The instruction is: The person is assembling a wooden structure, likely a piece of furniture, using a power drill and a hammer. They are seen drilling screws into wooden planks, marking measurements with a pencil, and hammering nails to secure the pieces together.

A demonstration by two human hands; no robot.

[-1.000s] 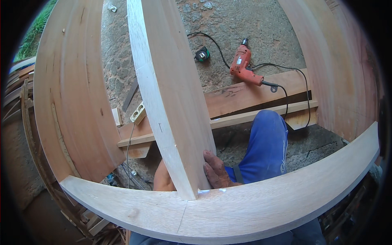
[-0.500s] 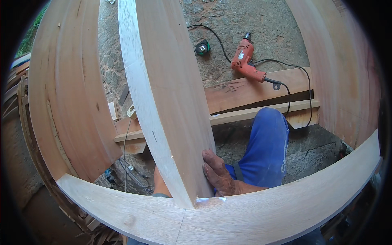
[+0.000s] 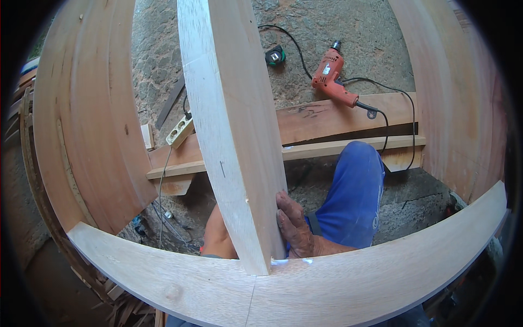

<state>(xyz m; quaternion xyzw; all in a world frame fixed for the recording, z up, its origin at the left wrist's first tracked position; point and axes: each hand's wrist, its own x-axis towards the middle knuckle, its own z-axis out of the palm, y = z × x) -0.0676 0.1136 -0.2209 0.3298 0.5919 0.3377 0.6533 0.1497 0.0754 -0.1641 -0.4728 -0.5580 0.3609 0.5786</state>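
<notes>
A long pale wooden plank (image 3: 248, 109) stands on edge, running away from me. Its near end meets a wide crosswise board (image 3: 381, 278), close to a pencil line drawn across it. My right hand (image 3: 294, 226) rests against the plank's right side near this end, fingers stretched out and pressed to the wood. On the other side, skin of my left arm (image 3: 218, 237) shows low beside the plank. The fingers of that hand are hidden, so I cannot tell what they do.
An orange-red corded drill (image 3: 333, 79) and a tape measure (image 3: 275, 55) lie beyond. A white power strip (image 3: 180, 132) sits left of the plank. Wide side boards (image 3: 92, 120) and a lower crosspiece (image 3: 354, 147) surround my blue-clad knee (image 3: 357, 177). Wood scraps (image 3: 131, 313) lie lower left.
The plank's far part has swung to the right, uncovering more of the power strip. My right hand has shifted slightly right along with it, still against the wood.
</notes>
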